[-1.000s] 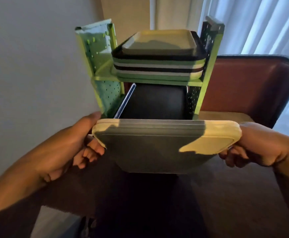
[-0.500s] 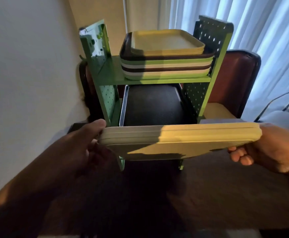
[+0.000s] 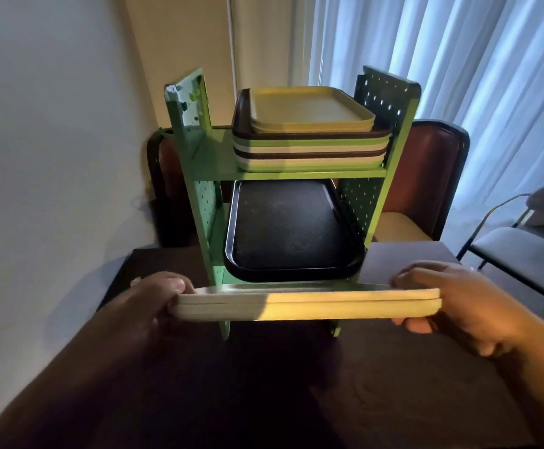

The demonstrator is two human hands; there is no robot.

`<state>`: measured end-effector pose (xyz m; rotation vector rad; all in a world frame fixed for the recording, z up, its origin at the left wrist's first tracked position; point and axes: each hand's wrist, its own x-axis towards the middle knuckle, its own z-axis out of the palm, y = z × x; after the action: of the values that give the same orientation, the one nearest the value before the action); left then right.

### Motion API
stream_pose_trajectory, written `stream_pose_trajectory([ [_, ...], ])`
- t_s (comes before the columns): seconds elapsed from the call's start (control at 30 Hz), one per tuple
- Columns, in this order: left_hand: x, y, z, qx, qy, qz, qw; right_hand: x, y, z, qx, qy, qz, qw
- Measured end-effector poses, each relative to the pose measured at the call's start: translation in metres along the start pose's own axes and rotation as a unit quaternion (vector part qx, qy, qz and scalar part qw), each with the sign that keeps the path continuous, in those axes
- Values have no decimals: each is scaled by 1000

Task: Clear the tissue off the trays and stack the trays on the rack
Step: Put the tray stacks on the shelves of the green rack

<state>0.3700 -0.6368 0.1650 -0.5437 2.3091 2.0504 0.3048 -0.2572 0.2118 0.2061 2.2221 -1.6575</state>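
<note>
Now the pale trays (image 3: pixel 309 305) hang level, long axis running left to right, just near of the green rack (image 3: pixel 390 176). Left hand (image 3: pixel 154 299) and right hand (image 3: pixel 458 303) each grip an end; the black tray (image 3: pixel 290 231) lies just beyond, slightly higher.

Dim indoors, lit only by cool daylight through the curtains (image 3: pixel 442 92) at far right. Warm patch across the right half of the held trays (image 3: pixel 312 303) and the right hand (image 3: pixel 465 306); left half and left hand (image 3: pixel 147 306) in shadow. Near table (image 3: pixel 264 400) almost black, detail lost. Soft throughout, slightly smeared at the hands. Strong wide-angle bending: rack (image 3: pixel 199 196) uprights splayed outward, wall (image 3: pixel 37 157) at left curved.
</note>
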Motion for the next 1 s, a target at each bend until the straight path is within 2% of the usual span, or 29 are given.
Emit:
stream_pose_trajectory([
  [0.07,-11,3,5,27,-3,33,999,8,7,8,-8,14,12,1000],
  [0.13,-16,1,13,81,19,31,996,18,16,16,14,26,28,999],
  [0.27,-11,-13,36,129,39,-27,991,37,42,27,111,43,76,990],
  [0.43,27,-80,57,90,65,-124,986,68,93,38,58,69,115,989],
  [0.57,44,-123,73,78,57,-147,984,77,129,61,-107,51,132,984],
  [0.7,50,-142,88,111,47,-141,983,79,154,84,-262,37,43,963],
  [0.83,61,-137,98,176,59,-99,978,89,169,108,-479,-36,-94,872],
  [0.93,70,-135,108,250,47,-29,967,96,165,112,-547,-51,-130,825],
  [1.0,78,-138,116,321,19,8,947,103,159,113,-565,-39,-138,813],
])
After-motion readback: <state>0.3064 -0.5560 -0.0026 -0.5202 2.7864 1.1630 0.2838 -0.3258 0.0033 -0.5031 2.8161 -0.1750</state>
